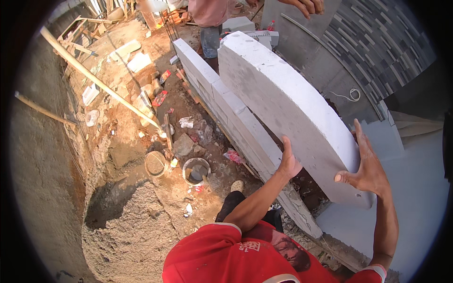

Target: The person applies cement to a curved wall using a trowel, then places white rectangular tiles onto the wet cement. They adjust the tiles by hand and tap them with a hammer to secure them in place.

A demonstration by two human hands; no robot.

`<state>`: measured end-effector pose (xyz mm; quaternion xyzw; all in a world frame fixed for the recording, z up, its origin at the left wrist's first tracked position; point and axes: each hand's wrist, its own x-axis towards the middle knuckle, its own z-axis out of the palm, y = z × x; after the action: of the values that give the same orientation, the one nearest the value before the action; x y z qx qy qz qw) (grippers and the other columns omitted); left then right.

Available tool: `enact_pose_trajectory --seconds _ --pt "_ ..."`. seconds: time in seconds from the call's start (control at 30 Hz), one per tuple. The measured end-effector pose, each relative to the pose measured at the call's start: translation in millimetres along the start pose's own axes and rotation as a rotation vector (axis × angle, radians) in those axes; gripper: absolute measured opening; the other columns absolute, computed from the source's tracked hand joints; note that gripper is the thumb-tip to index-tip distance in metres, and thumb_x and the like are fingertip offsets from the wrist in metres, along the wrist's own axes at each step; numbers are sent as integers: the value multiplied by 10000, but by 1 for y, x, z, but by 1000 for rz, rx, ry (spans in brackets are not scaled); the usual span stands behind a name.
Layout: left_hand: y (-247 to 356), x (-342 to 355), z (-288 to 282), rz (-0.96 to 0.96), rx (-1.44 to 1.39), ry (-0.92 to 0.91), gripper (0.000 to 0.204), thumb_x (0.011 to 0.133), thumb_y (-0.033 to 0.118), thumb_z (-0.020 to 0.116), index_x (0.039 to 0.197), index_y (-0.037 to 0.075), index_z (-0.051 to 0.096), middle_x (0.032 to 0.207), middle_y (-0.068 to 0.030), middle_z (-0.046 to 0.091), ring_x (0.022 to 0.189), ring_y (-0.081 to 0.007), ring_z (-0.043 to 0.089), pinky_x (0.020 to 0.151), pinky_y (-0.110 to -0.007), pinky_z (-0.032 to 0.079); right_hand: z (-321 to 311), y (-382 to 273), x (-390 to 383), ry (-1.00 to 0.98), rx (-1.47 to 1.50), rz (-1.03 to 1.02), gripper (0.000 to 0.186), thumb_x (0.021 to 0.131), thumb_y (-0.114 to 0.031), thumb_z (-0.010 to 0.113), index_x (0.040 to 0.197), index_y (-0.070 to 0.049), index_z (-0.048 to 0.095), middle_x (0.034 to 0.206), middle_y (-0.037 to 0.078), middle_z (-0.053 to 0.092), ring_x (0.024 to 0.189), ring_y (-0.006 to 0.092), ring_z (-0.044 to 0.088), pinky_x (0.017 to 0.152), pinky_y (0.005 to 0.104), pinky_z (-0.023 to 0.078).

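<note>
A large, pale aerated concrete block (283,92) stands on its narrow side, slanting from the far middle toward my right. My left hand (289,164) supports its lower left face near the close end, thumb up and the other fingers hidden. Around the close end is my right hand (370,170), thumb over the left face and fingers stretched along the other side. Left of the block runs a low wall of similar blocks (224,96). How the held block rests underneath is hidden.
A bucket of grey mix (196,171) and a round container (155,163) stand left of the wall, beside a sand heap (137,231). A bamboo pole (101,82) leans across the rubble. Another person's hand (306,6) is beyond the block; someone in pink (207,12) stands there.
</note>
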<state>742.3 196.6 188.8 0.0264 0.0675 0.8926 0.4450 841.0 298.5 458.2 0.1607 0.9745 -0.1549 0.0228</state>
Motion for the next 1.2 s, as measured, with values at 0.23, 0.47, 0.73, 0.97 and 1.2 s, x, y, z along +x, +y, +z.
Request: enact_pose_trajectory --seconds 0.23,0.47,0.73,0.97,1.2 --pt "-107 -19 -22 -187 113 -52 1035 944 796 471 1612 34 257 1599 -130 395 1478 -272 385 1224 -465 332 13 41 1 -51 34 208 1468 473 -633 957 1616 -4 284 1480 316 517 1357 467 534 1164 530 404" --pt "-8 -6 -48 -1 403 520 1095 971 832 315 1664 108 -126 1749 -192 11 1611 -376 63 1271 -572 75 36 114 -85 -28 185 334 1146 623 -333 939 1544 57 381 1464 289 540 1365 402 531 1163 453 400" --pt "80 131 27 -292 809 -198 928 1004 720 450 1549 -31 422 1574 -232 462 1475 -358 403 1210 -493 310 94 183 -139 -127 -26 417 1066 688 -360 915 1560 -25 401 1506 258 527 1350 403 558 1152 472 429" --pt "-9 85 8 229 2114 -549 747 890 450 779 1467 31 558 1516 -264 524 1460 -366 463 1205 -462 363 187 222 -167 -130 -207 483 1061 710 -446 859 1593 -132 360 1524 151 534 1261 391 624 1061 503 505" --pt "-118 18 -60 160 2525 -1013 1056 614 425 959 1543 251 489 1532 -144 502 1477 -350 362 1241 -716 103 257 242 -207 -173 -137 483 1024 733 -437 853 1575 -131 357 1453 139 564 1217 373 643 995 521 537"
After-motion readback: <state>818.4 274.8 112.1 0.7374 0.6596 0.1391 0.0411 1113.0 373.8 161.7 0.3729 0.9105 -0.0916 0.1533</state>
